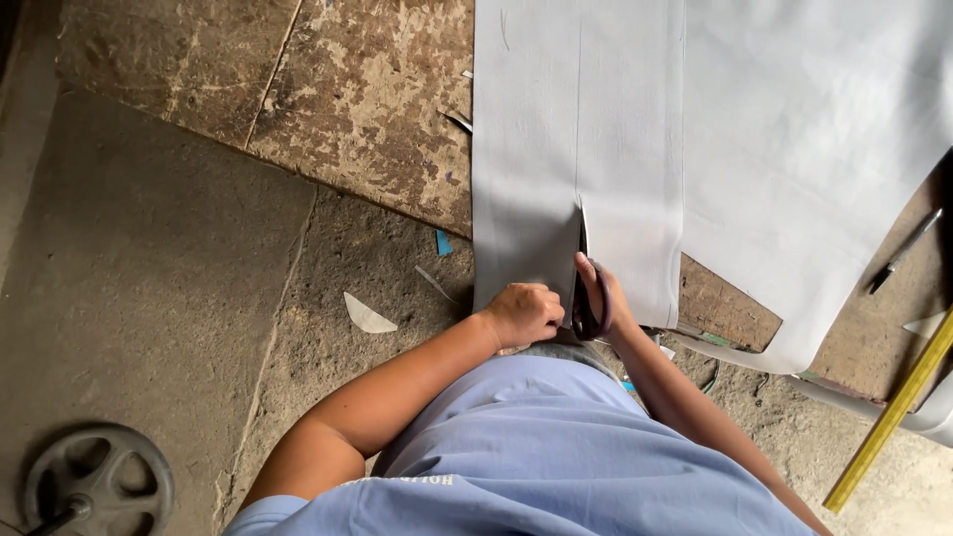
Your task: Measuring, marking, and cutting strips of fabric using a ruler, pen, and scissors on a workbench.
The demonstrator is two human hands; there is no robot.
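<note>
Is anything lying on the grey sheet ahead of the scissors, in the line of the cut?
Nothing visible: the grey sheet ahead of the scissors is bare. The left hand presses beside the slit, not across it.

Fabric sheet [576, 129]: pale grey, plain. Scissors [590, 308]: dark purple handles. Tabletop [347, 89]: brown, mottled with worn pale patches. Floor [149, 278]: dull grey-brown. Shirt [536, 447]: light blue. Ruler [888, 417]: yellow. Scrap [367, 316]: white. Small scrap [443, 243]: blue. Wheel [94, 481]: dark grey.
</note>
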